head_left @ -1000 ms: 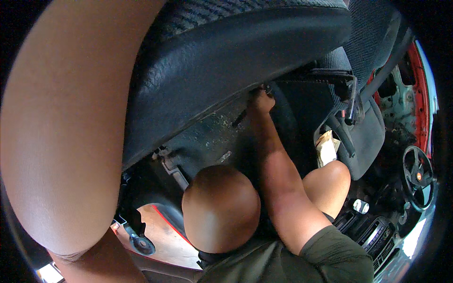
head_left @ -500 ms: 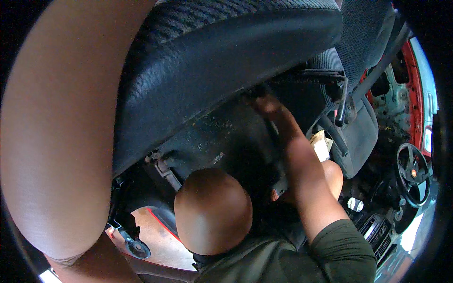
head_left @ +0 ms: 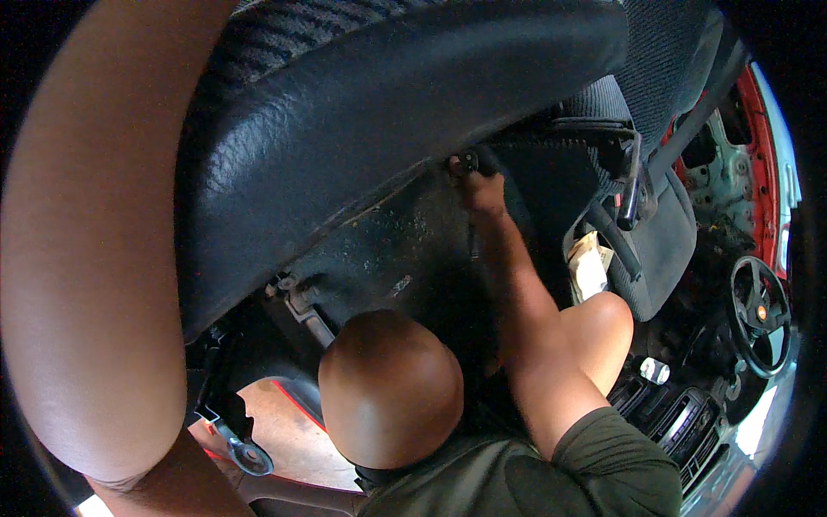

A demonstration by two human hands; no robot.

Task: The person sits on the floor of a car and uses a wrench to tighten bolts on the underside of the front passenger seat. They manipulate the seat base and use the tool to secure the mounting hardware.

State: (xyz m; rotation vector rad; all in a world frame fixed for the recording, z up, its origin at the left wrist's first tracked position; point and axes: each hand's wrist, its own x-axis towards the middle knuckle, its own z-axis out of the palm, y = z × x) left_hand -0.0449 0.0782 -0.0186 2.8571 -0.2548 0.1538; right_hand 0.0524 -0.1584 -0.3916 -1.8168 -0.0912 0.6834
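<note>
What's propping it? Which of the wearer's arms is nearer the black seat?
Left. The left arm lies alongside the black seat, hand unseen; the right arm is out of view.

A crumpled cream-white paper tag or label (head_left: 591,269) lay wedged beside the front seat's base; its markings were too small to tell.

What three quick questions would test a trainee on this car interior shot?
1. True or false: the steering wheel is at the right side of the picture.
2. What colour is the co-worker's shirt?
3. The co-worker's hand reaches: A) the steering wheel; B) the lower edge of the big black seat; C) their own knee.
Key: 1 true; 2 dark green; 3 B.
</note>
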